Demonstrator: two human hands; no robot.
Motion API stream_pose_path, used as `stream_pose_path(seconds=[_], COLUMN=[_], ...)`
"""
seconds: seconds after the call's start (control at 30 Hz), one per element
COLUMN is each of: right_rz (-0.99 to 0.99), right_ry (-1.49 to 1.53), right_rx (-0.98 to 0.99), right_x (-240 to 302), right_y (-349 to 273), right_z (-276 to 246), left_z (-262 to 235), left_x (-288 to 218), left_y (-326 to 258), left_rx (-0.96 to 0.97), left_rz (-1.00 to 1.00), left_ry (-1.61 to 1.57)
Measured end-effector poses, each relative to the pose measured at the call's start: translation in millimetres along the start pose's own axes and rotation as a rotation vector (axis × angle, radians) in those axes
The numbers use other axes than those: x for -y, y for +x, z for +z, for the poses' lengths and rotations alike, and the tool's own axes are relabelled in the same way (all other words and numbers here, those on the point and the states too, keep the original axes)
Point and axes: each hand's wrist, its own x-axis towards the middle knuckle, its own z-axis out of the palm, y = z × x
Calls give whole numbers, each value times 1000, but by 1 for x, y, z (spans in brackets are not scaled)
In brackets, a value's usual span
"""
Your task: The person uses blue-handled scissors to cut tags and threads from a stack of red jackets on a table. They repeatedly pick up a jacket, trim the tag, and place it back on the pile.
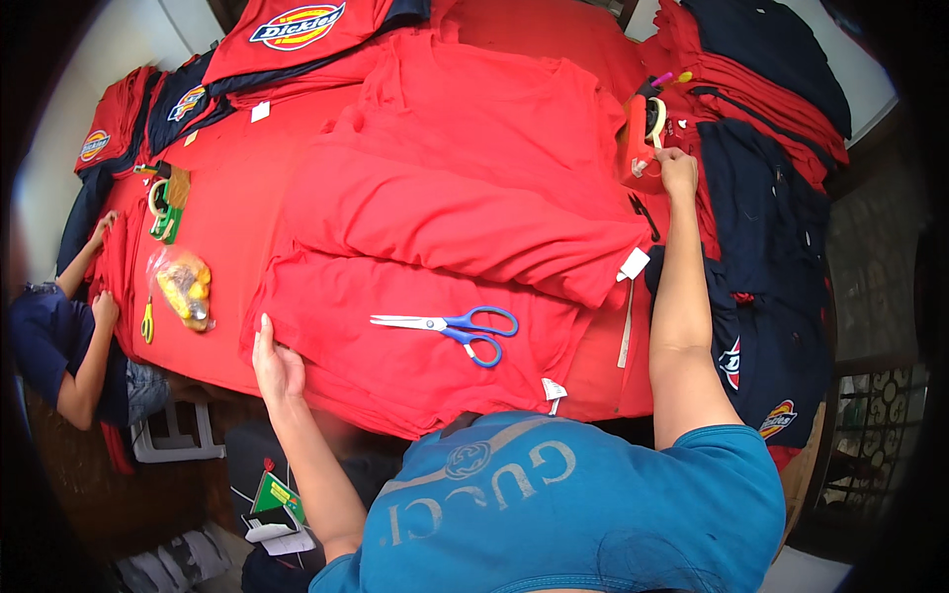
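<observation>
Before you lies the red cloth (445,198), its folds running left to right. Right of it, dark shirts (761,217) bear lettered emblems (778,419). On it, scissors (445,324) point left. Beyond its right edge, the tape dispenser (636,133) runs lengthwise away from you. At the cloth's near-left edge, your left hand (280,371) has loosely open fingers; your right hand's (678,170) fingers bend at the dispenser's near end, their grip unclear. By the cloth's right edge is a white label (634,263), unreadable.

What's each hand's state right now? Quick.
Left hand: open, empty, at the red fabric's near edge.
Right hand: fingertips at the red tape dispenser; can't tell whether they're closed on tape.
</observation>
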Motion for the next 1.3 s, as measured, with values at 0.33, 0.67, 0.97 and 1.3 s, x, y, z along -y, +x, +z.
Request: stream_pose_path(seconds=[0.33,0.67,0.97,1.3], right_rz=[188,431,-193,-605], right_ry=[417,743,-275,949], right_rx=[-238,-15,-41,1002], right_x=[22,0,33,342], right_y=[-29,-28,-32,-289], right_z=[8,20,-36,14], left_z=[13,13,13,35], left_x=[-11,-8,-9,-8], left_y=[-17,-12,-20,-39], left_rx=[30,109,61,173], left_rz=[53,66,15,-23], left_ry=[97,84,23,-130])
